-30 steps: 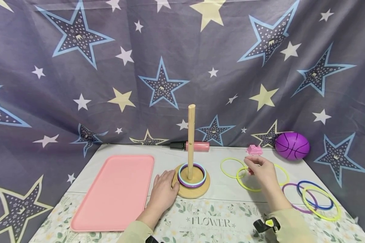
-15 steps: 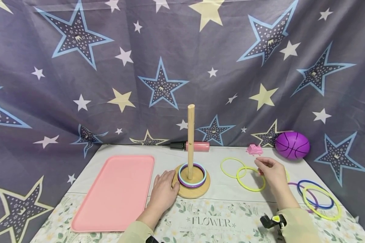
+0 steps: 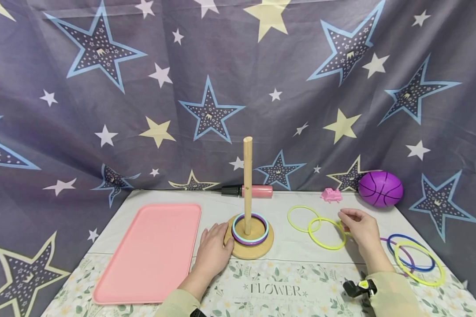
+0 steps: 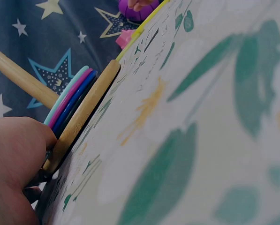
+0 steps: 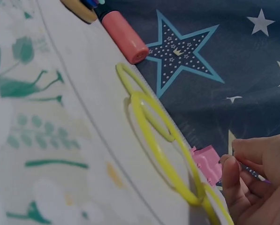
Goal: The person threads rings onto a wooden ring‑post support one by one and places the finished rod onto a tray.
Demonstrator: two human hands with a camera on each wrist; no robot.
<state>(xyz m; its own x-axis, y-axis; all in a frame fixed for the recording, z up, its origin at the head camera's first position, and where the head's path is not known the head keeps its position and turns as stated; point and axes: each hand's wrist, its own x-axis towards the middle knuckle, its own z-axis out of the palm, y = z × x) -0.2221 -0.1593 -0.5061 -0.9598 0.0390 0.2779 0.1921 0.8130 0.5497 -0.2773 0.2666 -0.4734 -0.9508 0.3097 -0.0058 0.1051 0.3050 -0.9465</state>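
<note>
A wooden ring-toss stand (image 3: pixel 247 185) with an upright peg stands mid-table; light blue, purple and blue rings (image 4: pixel 76 93) are stacked round its foot. My left hand (image 3: pixel 213 248) rests at the left edge of the round base (image 3: pixel 250 252), fingers extended, thumb touching its side. My right hand (image 3: pixel 361 229) is over a yellow ring (image 5: pixel 210 201), which it mostly hides. Its fingers are loosely bent, with a gap between thumb and forefinger (image 5: pixel 250 149) and nothing seen held. Just left of it, two yellow rings (image 3: pixel 328 247) overlap on the table.
Right of my right hand lie purple, blue (image 3: pixel 424 269) and yellow (image 3: pixel 440 277) rings, overlapping. A pink toy (image 3: pixel 331 195), a purple ball (image 3: pixel 381 189) and a pink-and-black pump (image 3: pixel 262 191) line the back by the star curtain. A pink tray (image 3: pixel 150 251) lies at the left.
My right hand has moved right, from above the overlapping yellow rings to over the third yellow ring, covering most of it. My left hand has stayed by the base.
</note>
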